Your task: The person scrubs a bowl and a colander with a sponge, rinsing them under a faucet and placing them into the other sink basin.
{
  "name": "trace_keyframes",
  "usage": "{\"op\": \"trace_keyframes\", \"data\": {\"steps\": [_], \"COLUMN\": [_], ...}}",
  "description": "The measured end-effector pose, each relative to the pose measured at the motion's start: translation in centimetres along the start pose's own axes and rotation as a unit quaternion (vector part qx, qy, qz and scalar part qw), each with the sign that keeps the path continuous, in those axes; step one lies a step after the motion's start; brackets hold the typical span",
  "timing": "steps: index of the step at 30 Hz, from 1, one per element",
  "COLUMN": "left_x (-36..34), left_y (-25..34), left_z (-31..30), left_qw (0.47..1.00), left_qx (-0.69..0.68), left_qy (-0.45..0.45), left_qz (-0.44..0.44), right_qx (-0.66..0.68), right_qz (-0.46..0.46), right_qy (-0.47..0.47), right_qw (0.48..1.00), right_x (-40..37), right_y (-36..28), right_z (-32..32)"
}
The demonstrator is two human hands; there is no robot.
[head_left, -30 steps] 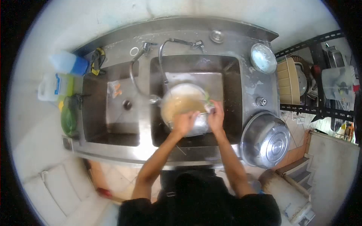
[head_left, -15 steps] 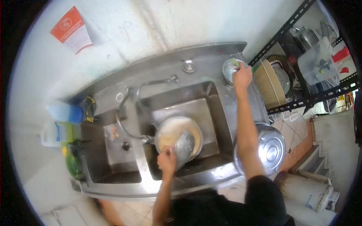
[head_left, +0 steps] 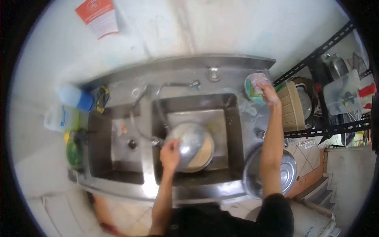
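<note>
My left hand point(head_left: 170, 155) is closed on the edge of a shiny metal lid point(head_left: 191, 144), tilted over a round pot point(head_left: 203, 158) in the right sink basin. Light-coloured contents show in the pot. At the back right corner of the counter, my right hand point(head_left: 269, 94) grips a pink and green sponge point(head_left: 258, 83) above a small turquoise bowl point(head_left: 248, 87).
Left of the pot are a faucet hose point(head_left: 134, 118) and a smaller basin point(head_left: 128, 158). Bottles point(head_left: 75, 98) line the left end. A large metal lid point(head_left: 288, 172) lies by my right forearm; a rack point(head_left: 316, 130) stands right.
The sponge is now lifted in my right hand, clear of the bowl's inside. The lid in my left hand has turned to face up more. The camera view has shifted.
</note>
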State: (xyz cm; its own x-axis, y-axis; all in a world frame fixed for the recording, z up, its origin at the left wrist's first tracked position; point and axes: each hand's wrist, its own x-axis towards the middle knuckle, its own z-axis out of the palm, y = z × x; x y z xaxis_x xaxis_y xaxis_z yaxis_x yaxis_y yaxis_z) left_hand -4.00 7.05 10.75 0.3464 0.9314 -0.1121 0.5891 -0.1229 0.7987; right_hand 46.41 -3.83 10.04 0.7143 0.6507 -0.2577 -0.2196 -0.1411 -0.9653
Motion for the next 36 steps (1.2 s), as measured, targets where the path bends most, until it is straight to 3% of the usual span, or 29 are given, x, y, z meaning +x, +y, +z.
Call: {"op": "trace_keyframes", "data": {"steps": [1,3,4,5,6,7,9,11,13,15,16,18,20,22,24,26,28,29,31,32,34,35,36], "left_x": [0.3,0.9,1.2,1.3,1.3,1.2,1.7,1.2,0.3,-1.1,-1.1,0.1,-0.2,-1.4,-2.1,-1.8,-1.8,-1.8,-2.7,-2.7,-2.0,-2.3,-2.4], "left_y": [0.8,2.9,4.2,5.2,6.1,6.6,5.6,3.9,2.7,3.5,4.1,3.0,1.7,0.5,1.2,1.7,1.3,0.4,-1.8,-1.6,-1.0,-1.5,-2.0], "left_z": [0.1,0.2,0.2,0.3,0.5,0.6,1.4,1.6,1.3,0.4,0.0,0.8,1.3,1.4,0.8,0.7,0.5,0.9,2.1,2.0,1.8,1.8,1.7], "left_qw": [1.0,1.0,0.999,0.998,0.997,0.996,0.993,0.987,0.994,0.994,0.993,0.987,0.978,0.992,0.993,0.993,0.988,0.988,0.998,0.998,0.992,0.992,0.998], "left_qx": [-0.001,0.026,0.048,0.052,0.059,0.064,0.072,0.088,0.065,0.059,0.051,0.078,0.12,0.04,0.046,0.043,-0.067,-0.062,-0.013,-0.014,0.09,0.088,0.025], "left_qy": [-0.007,-0.013,-0.015,-0.013,-0.014,-0.018,0.009,0.034,0.032,0.053,0.077,0.057,0.022,0.056,0.036,0.024,0.005,0.001,0.052,0.052,0.037,0.037,0.044], "left_qz": [0.002,-0.01,-0.017,-0.018,-0.038,-0.058,-0.091,-0.128,-0.08,-0.082,-0.08,-0.125,-0.167,-0.106,-0.105,-0.109,-0.142,-0.138,-0.018,-0.017,-0.075,-0.078,-0.046], "right_qx": [0.002,-0.2,-0.316,-0.337,-0.398,-0.411,-0.317,-0.331,-0.343,-0.408,-0.408,-0.417,-0.405,-0.391,-0.461,-0.456,-0.373,-0.371,-0.407,-0.408,-0.378,-0.407,-0.406], "right_qz": [0.014,-0.067,-0.205,-0.247,-0.262,-0.301,-0.39,-0.346,-0.304,-0.15,-0.155,-0.337,-0.352,-0.366,-0.231,-0.271,-0.402,-0.4,-0.324,-0.325,-0.333,-0.405,-0.405], "right_qy": [-0.011,-0.046,0.014,0.053,0.005,0.019,-0.039,-0.055,-0.065,-0.077,-0.078,-0.053,-0.049,-0.039,-0.075,-0.091,-0.164,-0.158,-0.026,-0.025,-0.162,-0.188,-0.186], "right_qw": [1.0,0.976,0.926,0.907,0.879,0.86,0.864,0.876,0.886,0.897,0.897,0.842,0.842,0.843,0.854,0.843,0.82,0.823,0.853,0.853,0.849,0.797,0.798], "right_x": [-2.6,-11.3,-13.1,-17.8,-20.3,-21.9,-24.5,-25.0,-23.2,-19.3,-20.2,-24.2,-24.6,-23.8,-21.5,-24.0,-25.9,-24.6,-21.2,-22.0,-24.9,-27.2,-26.3], "right_y": [-0.4,-2.2,1.6,0.8,1.6,5.4,6.0,6.6,8.4,10.1,11.0,11.2,10.4,10.1,9.6,10.3,9.5,9.7,10.4,10.2,9.6,10.3,10.1], "right_z": [2.2,9.6,13.1,18.7,22.1,24.9,28.8,28.7,27.7,25.8,26.7,29.2,29.2,29.0,28.0,29.4,29.8,29.6,28.2,28.3,29.2,30.1,29.8]}}
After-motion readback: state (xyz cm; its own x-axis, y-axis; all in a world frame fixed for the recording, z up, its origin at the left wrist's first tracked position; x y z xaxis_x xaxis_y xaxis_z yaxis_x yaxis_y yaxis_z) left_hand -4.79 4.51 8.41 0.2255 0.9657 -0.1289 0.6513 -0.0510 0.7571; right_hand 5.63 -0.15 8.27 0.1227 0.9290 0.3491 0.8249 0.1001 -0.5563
